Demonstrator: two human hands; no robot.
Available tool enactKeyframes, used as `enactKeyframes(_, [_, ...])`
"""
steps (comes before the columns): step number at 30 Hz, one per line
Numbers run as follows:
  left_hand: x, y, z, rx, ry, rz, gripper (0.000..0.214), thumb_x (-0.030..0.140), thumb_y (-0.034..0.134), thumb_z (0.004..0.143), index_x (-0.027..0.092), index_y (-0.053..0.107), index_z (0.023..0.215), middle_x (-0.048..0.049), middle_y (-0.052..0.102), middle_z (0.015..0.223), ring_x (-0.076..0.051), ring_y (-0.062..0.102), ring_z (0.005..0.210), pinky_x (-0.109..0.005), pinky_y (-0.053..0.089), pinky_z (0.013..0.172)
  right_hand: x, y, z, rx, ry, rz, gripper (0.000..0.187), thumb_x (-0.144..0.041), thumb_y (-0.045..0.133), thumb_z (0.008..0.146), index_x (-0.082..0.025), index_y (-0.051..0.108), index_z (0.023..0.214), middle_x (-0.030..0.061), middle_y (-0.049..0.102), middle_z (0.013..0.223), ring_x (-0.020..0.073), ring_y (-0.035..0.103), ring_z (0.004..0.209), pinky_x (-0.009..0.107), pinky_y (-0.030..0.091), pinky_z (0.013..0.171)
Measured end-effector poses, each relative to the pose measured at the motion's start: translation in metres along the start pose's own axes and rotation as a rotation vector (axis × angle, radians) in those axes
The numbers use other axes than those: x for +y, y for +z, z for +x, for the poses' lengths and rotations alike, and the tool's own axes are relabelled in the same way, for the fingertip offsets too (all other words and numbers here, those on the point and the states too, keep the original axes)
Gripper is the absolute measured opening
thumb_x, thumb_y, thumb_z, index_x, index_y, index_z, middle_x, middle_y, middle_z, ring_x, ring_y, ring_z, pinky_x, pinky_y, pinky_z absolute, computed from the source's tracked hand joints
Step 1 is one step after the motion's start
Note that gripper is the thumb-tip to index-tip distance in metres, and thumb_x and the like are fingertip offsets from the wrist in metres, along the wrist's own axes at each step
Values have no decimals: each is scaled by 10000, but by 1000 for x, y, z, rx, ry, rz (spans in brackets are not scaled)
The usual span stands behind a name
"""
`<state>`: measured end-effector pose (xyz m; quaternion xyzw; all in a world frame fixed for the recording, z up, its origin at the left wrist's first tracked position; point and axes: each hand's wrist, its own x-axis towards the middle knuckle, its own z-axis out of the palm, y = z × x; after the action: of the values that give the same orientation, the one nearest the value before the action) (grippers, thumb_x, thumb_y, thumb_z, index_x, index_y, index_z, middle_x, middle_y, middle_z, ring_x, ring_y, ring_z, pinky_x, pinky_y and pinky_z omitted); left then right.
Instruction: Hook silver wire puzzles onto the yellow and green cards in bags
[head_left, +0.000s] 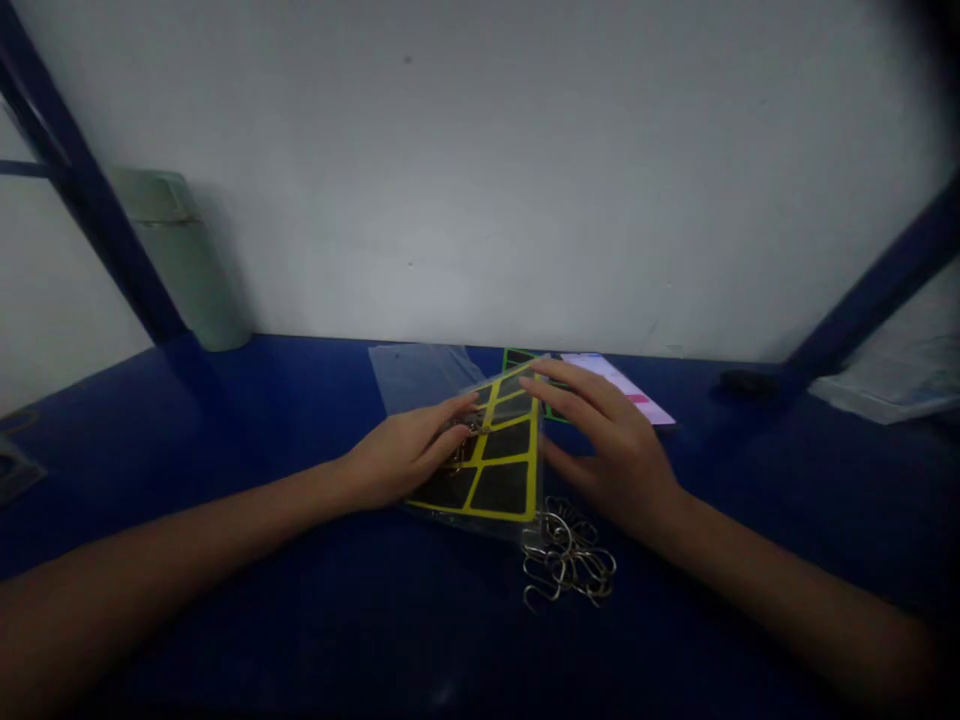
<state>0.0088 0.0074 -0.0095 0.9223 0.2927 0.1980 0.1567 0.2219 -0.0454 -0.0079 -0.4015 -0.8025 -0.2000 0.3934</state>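
Note:
My left hand (405,455) is closed at the left side of a clear plastic bag, thumb and forefinger together on a few small metal hooks (472,425). Inside or behind the clear plastic, a black sheet with a yellow grid (504,462) shows; I cannot tell which side of the plastic the hooks are on. My right hand (619,445) grips the bag's upper right edge, fingers in front and thumb lower down. Below it, a loose pile of silvery S-shaped hooks (570,560) lies on the blue table (360,620), close to the bag's lower right corner.
Behind the bag lie another clear plastic bag (420,372), a green-edged black sheet (517,356) and a phone with a lit screen (630,385). A pale green bottle (191,270) stands back left. At right are a small dark object (748,382) and clear packaging (885,385).

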Motion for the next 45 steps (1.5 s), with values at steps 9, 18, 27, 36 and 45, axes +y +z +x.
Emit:
enactKeyframes(9, [-6, 2, 2, 59, -78, -190, 395, 287, 218, 913, 188, 211, 1295, -60, 524, 1181, -162, 510, 1033, -310, 379, 896, 7, 1, -4, -248, -163, -67, 456, -63, 394, 796, -192, 405, 1234, 71, 416, 1293, 209, 259, 1244, 469, 307, 979])
enactKeyframes(18, [-13, 0, 5, 78, -110, -221, 367, 253, 227, 907, 180, 263, 1264, -49, 561, 1135, -157, 484, 1073, -320, 357, 928, 8, 4, -6, -389, -288, 5, 465, -10, 454, 724, -179, 502, 1154, 60, 483, 1235, 198, 390, 1170, 399, 374, 946])
enactKeyframes(27, [-34, -11, 6, 66, -83, -22, 337, 186, 267, 879, 157, 356, 1203, -79, 548, 1141, -165, 513, 1037, -314, 384, 884, 11, 3, -7, -404, -182, 48, 455, -26, 438, 714, -236, 549, 1103, 29, 593, 1104, 196, 536, 1028, 433, 425, 875])
enactKeyframes(36, [-47, -15, 2, -13, -74, 154, 365, 350, 356, 867, 157, 418, 1171, -84, 524, 1152, -186, 505, 1025, -309, 373, 880, 22, 2, -13, -375, -197, -11, 387, -118, 471, 775, -276, 523, 1125, 2, 573, 1136, 194, 489, 1086, 442, 386, 913])
enactKeyframes(45, [-54, -20, -5, 3, -65, 271, 436, 432, 447, 817, 181, 425, 1173, -81, 536, 1126, -209, 524, 988, -312, 407, 832, 38, -4, -14, -289, -114, 44, 341, -155, 469, 807, -229, 516, 1136, 52, 573, 1132, 187, 495, 1080, 431, 404, 906])
